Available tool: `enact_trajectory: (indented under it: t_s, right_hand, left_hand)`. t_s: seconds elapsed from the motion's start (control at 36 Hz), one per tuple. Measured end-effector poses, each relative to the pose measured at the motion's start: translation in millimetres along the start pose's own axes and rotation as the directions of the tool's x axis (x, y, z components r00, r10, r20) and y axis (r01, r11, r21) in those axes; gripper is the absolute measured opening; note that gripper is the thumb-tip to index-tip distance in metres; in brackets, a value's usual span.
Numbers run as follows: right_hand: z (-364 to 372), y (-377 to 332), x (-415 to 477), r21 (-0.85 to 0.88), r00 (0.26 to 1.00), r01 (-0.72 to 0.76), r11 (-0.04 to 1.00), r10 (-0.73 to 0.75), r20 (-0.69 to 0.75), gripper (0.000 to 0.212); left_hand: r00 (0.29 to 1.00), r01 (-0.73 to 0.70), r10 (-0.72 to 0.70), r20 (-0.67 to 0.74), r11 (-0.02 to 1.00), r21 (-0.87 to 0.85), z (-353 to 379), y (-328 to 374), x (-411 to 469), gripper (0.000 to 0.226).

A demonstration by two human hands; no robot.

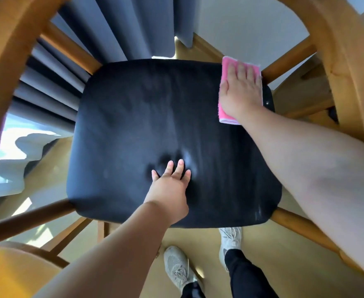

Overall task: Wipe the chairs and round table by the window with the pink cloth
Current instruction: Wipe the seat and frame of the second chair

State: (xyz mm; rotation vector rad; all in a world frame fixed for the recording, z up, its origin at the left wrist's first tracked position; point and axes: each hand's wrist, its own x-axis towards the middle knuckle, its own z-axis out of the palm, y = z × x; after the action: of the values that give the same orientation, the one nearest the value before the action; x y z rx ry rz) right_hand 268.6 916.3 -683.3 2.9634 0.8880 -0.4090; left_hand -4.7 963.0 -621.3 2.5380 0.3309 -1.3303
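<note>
black seat (144, 125) of a wooden chair (348, 61), seen from above. right hand (241, 91) lies flat on the pink cloth (226, 67) at the seat's far right corner, fingers (241, 70) straight and together, pressing it down, likely to wipe. left hand (170, 186) rests near the seat's front middle, fingers (180, 166) spread, gripping nothing, seemingly bracing the chair. grey shoes (176, 265) stand on the floor (273, 254) just before the seat.
</note>
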Motion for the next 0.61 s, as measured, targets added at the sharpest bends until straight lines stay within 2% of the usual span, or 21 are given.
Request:
enact_trajectory:
  t_s: [0.19,0.42,0.61]
  right_hand:
    - [0,9,2,0.013,0.998,0.055,0.998,-0.054,-0.029,0.062]
    - [17,30,-45,0.074,0.991,-0.119,0.99,0.123,-0.053,0.065]
    - [29,33,-99,0.165,0.94,-0.335,0.928,0.341,-0.009,0.063]
  left_hand:
    - [1.0,0.003,-0.003,0.027,1.0,-0.021,-2,-4,2,0.083]
    - [1.0,0.001,-0.001,0.025,1.0,0.0,-3,-3,1,0.082]
    - [1.0,-0.015,0.015,0.004,1.0,-0.008,-4,-4,0,0.083]
